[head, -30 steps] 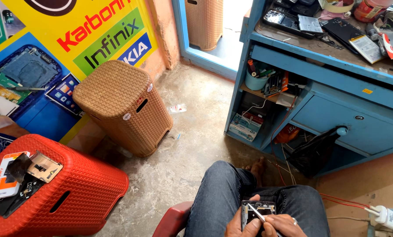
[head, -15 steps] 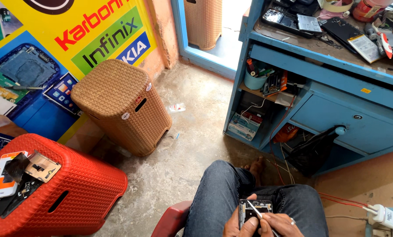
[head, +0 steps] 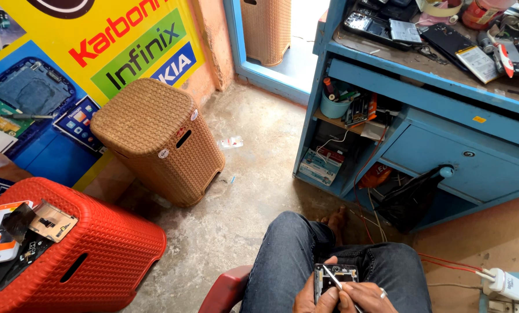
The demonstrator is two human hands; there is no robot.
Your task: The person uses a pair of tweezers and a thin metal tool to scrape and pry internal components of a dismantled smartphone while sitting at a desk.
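Item: opened mobile phone [head: 335, 278], back cover off, internal parts exposed; held upright over the lap at the bottom edge of the head view, between the knees of the blue jeans [head: 306, 255].

Left hand [head: 316, 298]: grip closed around the lower left edge of the phone, thumb on its side; the phone is supported from below.

Right hand [head: 368, 297]: ring on one finger; grip narrow, pinched on a thin metal tool [head: 336, 279], tweezers or a fine driver, which cannot be told apart. The tool's tip is laid diagonally across the upper half of the open phone, touching or just above the board.

Progress, as judged: disassembly is done as far as the cover; work inside the body is in hand; reassembly is left.

Surroundings: red chair edge [head: 227, 287] under the thigh; red plastic stool [head: 80, 255] at left, carrying phone parts [head: 24, 229]; brown woven stool [head: 158, 136] beyond it; blue table [head: 445, 93] at upper right, strewn with dismantled phones; white charger [head: 506, 283] at the lower right corner of the floor.
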